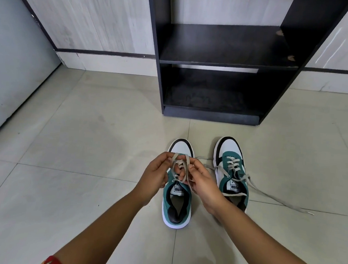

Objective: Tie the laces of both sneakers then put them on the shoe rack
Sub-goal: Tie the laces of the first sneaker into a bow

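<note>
- Head view: both sneakers stand on the floor (85, 146) in front of the shoe rack (225, 59), toes toward it, heels toward me.
- Left sneaker (176, 204) sits directly under my hands; its long axis runs straight from me to the rack.
- Left hand (155, 176): fingertips pressed together, pinching a loop of the grey lace (175, 160) raised above the tongue.
- Right hand (201, 182): fingers curled, pinching the other run of the same lace; the strands cross between the two hands. Whether a first knot already sits underneath, I cannot tell; the fingers hide it.
- Judgement: bow on this shoe is mid-formation, not yet pulled tight.
- Right sneaker (231, 171) stands just beside the left one, slightly nearer the rack, and beside my right hand. Its loose laces (267, 195) are untied; one end trails over the floor, away from the left sneaker.
- Key relation for the next move: the lace ends must be drawn sideways, across the shoe's long axis, each hand pulling to its own side.
- Rack contents: the upper shelf (226, 44) shows nothing on it; the lower compartment (213, 93) is dark, only a patterned mat or dust is visible, no shoes.
</note>
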